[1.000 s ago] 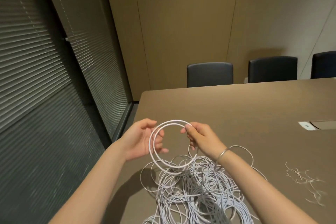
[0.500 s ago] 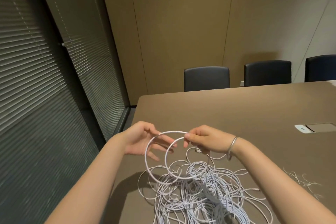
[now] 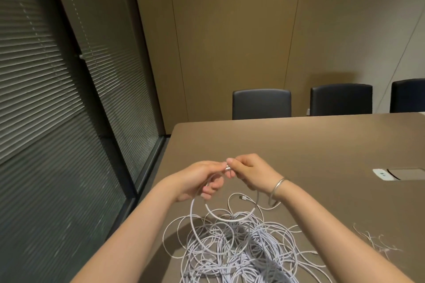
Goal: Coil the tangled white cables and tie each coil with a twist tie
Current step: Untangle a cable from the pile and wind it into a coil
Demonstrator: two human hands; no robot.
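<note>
A tangled heap of white cables (image 3: 239, 250) lies on the brown table (image 3: 310, 145) near its front edge. Above the heap I hold a coil of white cable (image 3: 230, 218) that hangs down in loops. My left hand (image 3: 197, 180) grips the coil's top with curled fingers. My right hand (image 3: 249, 173), with a metal bangle on its wrist, pinches the cable's end at the same spot, thumb and forefinger touching the left hand's fingers. A small bunch of white twist ties (image 3: 377, 242) lies on the table at the right.
A cable hatch with a white plate (image 3: 391, 174) is set into the table at the right. Three dark chairs (image 3: 261, 104) stand along the far edge. Window blinds (image 3: 57, 122) run close along the left of the table.
My hands have come together from the two sides of the coil. The coil has dropped from an open ring held up to loops that hang below my hands. The view has tilted up.
</note>
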